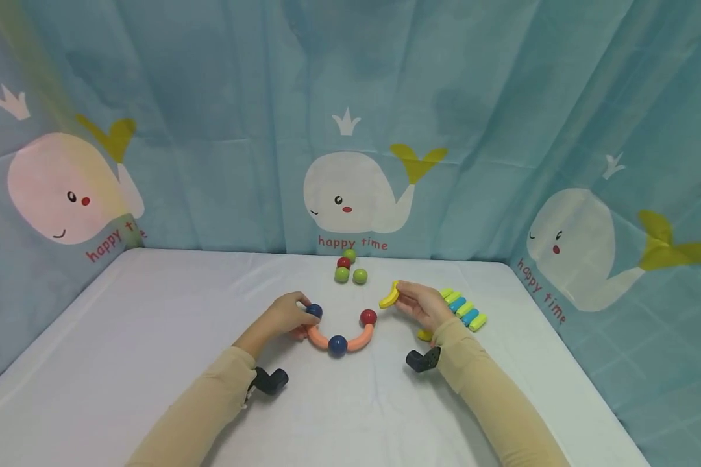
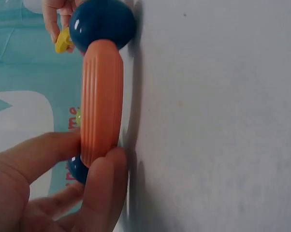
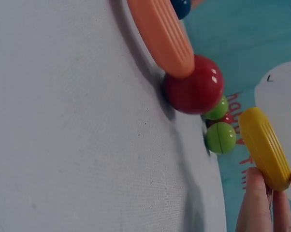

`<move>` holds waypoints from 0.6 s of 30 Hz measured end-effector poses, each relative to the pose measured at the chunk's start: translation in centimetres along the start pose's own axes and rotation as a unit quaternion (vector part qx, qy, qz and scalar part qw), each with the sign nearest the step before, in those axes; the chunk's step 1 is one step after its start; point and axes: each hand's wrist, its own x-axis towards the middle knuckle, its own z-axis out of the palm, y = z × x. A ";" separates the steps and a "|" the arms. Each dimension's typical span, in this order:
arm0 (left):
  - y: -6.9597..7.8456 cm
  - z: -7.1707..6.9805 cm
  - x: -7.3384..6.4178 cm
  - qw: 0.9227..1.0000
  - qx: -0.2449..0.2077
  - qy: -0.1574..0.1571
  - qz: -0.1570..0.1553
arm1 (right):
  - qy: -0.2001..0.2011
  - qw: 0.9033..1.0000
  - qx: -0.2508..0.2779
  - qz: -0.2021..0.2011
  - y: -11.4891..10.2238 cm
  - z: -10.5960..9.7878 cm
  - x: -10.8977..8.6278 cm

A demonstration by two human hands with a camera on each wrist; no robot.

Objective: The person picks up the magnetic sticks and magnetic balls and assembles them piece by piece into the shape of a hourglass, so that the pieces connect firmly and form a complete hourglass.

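Note:
A U-shaped chain lies on the white table: two orange curved rods, a blue ball (image 1: 337,345) at the bottom, a red ball (image 1: 368,317) on the right end and another blue ball (image 1: 314,312) on the left end. My left hand (image 1: 285,316) pinches the left orange curved rod (image 2: 102,101) near its upper end, right beside that blue ball. Between the fingertips of my right hand (image 1: 423,303) is a yellow curved rod (image 1: 389,296), raised above the table just right of the red ball. Its free end points toward the chain.
Farther back sit several green balls (image 1: 359,276) and a small red ball (image 1: 343,263). Lime and blue short rods (image 1: 464,309) lie in a row right of my right hand. Another yellow piece (image 1: 424,335) lies partly hidden under the right wrist. A whale-print curtain (image 1: 350,78) closes off the back.

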 end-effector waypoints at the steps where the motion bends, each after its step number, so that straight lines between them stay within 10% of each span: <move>1: 0.0 -0.1 0.0 1.000 0.008 -0.005 0.001 | 0.001 1.000 -0.006 0.000 0.0 0.0 0.1; 18: 0.0 0.0 0.2 0.999 0.028 -0.026 0.020 | 0.015 0.978 -0.208 -0.001 0.7 1.5 1.1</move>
